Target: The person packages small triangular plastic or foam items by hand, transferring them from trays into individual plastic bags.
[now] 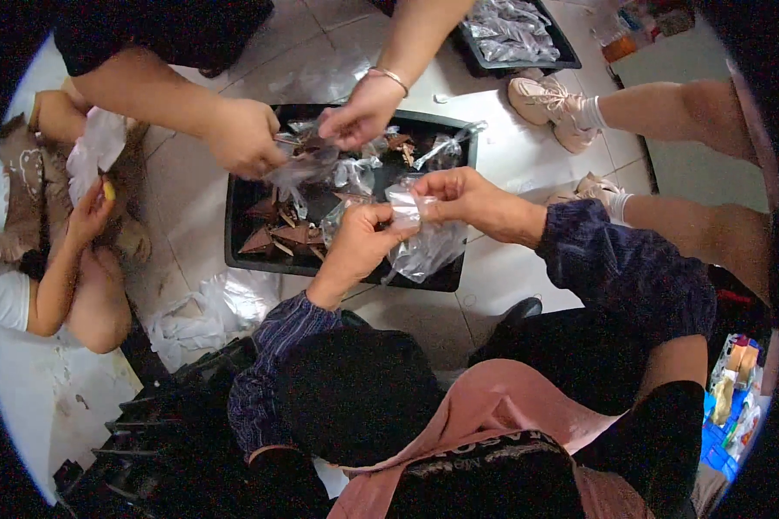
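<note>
Between my two hands is a clear plastic bag (405, 208), pinched at its upper edge. The fingers of my left hand (362, 240) close on its left side, and my right hand (459, 201) grips the right side. Both hands are over the right part of a black tray (342, 278) on the floor. More clear plastic (431, 251) lies just below the held bag, on the tray's right end. Brown pointed pieces (294, 235) lie loose at the tray's left, and several filled bags (355, 175) sit in its middle.
Across the tray, another person's hands (247, 138) handle a clear bag (303, 169). A seated person at the left holds white plastic (95, 151). A second black tray (519, 65) with bagged items stands at the upper right, near someone's shoes (552, 108). Crumpled plastic (208, 316) lies on the floor.
</note>
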`<state>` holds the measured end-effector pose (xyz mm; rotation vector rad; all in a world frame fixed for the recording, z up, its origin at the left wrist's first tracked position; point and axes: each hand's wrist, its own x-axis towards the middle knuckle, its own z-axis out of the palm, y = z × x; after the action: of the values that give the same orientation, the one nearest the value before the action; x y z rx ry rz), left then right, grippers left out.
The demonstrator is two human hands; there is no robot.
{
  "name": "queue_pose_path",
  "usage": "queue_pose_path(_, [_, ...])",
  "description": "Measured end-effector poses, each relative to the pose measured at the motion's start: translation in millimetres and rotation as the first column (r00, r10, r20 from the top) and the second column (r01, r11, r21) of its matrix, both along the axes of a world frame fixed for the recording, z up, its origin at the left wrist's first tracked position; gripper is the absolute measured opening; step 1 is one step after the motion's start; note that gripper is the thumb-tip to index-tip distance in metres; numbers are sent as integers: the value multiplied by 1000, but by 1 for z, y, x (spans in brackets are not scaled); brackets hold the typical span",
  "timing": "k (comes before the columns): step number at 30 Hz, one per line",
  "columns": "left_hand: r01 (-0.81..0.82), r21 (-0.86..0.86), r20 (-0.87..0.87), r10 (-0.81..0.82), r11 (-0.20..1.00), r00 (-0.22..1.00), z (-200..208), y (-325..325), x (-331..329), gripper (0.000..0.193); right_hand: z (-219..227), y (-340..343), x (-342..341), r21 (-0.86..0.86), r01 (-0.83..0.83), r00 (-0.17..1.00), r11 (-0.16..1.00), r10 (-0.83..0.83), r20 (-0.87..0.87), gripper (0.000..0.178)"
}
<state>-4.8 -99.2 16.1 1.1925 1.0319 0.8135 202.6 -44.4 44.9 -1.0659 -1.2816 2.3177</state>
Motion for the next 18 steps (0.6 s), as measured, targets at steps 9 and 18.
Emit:
queue_pose_path(9, [-221, -2, 54, 221, 975, 974, -13, -7, 7, 8, -6, -4, 4, -251, 195, 974, 948, -217, -62, 10])
queue_pose_path(18, [-90, -46, -47, 88, 995, 995, -8, -8, 7, 25, -13, -7, 5, -414, 264, 946, 871, -317, -63, 10])
